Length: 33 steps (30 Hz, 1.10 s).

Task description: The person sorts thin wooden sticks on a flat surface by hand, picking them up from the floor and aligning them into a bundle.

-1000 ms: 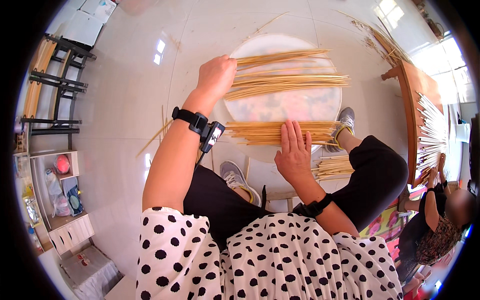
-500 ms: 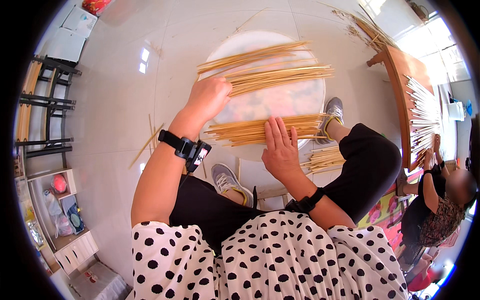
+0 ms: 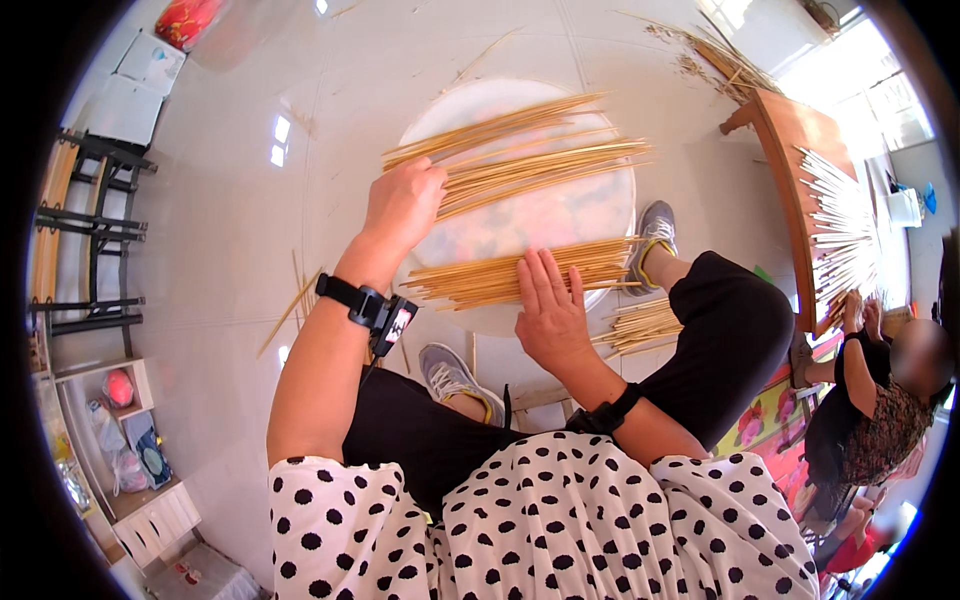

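On a round, pale-topped low table (image 3: 590, 205) lie three groups of thin golden straw stalks. My left hand (image 3: 405, 203) is closed at the left end of the middle group of stalks (image 3: 545, 172), its fingertips pinching there and partly hidden. Beyond it stretches the far group of stalks (image 3: 500, 122), its left end just past my knuckles. With fingers extended, my right hand (image 3: 555, 315) lies flat across the near group of stalks (image 3: 465, 281), which runs along the table's near side.
More stalks (image 3: 640, 326) lie right of the table, and a few loose ones (image 3: 290, 312) on the floor at left. My shoes (image 3: 455, 375) flank the table's near side. At right, another person (image 3: 865, 420) works beside a wooden table (image 3: 790, 190) with pale stalks.
The whole view has shifted slightly, so the table sits a little lower and further left. Both hands keep their places on the stalks.
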Available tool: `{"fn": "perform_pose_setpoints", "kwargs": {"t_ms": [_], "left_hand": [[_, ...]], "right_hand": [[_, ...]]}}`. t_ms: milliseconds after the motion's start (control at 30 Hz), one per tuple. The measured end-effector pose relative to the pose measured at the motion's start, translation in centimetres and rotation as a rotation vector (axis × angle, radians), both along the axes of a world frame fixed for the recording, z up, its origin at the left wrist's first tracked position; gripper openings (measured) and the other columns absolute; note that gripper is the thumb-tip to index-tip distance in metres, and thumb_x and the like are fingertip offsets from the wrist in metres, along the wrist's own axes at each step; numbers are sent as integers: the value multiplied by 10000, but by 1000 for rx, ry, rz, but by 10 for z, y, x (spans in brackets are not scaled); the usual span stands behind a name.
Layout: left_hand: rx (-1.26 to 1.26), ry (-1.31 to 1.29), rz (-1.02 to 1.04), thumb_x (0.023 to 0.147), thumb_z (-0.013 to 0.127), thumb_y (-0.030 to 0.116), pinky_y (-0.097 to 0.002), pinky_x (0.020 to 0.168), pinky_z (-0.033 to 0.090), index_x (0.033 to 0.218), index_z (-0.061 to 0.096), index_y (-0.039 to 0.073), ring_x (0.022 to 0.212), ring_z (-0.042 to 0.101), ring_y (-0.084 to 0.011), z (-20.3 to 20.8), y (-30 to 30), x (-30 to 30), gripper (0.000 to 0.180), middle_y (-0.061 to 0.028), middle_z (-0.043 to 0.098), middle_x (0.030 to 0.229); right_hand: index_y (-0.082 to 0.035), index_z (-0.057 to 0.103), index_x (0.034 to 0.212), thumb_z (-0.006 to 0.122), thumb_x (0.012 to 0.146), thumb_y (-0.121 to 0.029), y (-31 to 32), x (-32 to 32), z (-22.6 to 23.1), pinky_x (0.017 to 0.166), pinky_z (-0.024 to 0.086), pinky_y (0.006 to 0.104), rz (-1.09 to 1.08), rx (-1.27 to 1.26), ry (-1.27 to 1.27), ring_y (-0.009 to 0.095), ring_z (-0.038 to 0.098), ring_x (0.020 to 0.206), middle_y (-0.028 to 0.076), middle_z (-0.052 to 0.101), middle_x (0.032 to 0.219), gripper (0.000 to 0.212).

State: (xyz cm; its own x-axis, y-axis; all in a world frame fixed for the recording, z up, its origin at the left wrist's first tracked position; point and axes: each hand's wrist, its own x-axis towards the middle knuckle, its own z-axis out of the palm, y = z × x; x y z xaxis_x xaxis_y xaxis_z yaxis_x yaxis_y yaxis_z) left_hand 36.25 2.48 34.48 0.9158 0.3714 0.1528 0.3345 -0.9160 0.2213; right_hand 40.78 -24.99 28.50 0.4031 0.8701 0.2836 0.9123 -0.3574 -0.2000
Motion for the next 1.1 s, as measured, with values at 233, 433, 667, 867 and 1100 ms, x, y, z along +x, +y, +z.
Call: {"fn": "perform_pose_setpoints", "kwargs": {"t_ms": [233,433,667,867,1100], "left_hand": [[2,37,-9,837,734,123,-430,730,538,864,702,88,879,655,-298,6,-2,0,54,-65,639,871],[-80,-54,36,862,710,108,-413,717,534,885,705,85,833,660,-310,19,10,-6,33,-73,660,898],[-30,-114,306,902,641,121,-436,740,543,893,694,109,904,658,-321,26,65,-20,55,-78,674,946],[-64,-143,384,915,654,179,-420,772,547,955,718,120,921,666,-320,37,92,-42,96,-91,695,1019],[-68,-471,523,934,698,217,-361,785,540,1116,729,84,814,683,-222,144,103,-153,228,-111,751,946]], "right_hand": [[36,485,1436,572,789,-53,0,0,1,1181,251,538,5,21,-2,301,384,1471,163,436,1558,659],[37,486,1435,566,809,-61,0,0,1,1174,264,540,8,-7,7,299,381,1472,163,432,1561,639],[13,542,1402,546,842,-64,0,-3,-2,1193,245,514,-30,7,18,266,404,1467,128,480,1536,564],[11,494,1446,556,823,-47,3,0,-1,1191,232,545,-17,22,10,287,410,1466,148,465,1546,628],[6,355,1535,735,744,-122,2,-3,2,1211,195,542,31,-48,38,326,294,1521,156,332,1628,887]]}}
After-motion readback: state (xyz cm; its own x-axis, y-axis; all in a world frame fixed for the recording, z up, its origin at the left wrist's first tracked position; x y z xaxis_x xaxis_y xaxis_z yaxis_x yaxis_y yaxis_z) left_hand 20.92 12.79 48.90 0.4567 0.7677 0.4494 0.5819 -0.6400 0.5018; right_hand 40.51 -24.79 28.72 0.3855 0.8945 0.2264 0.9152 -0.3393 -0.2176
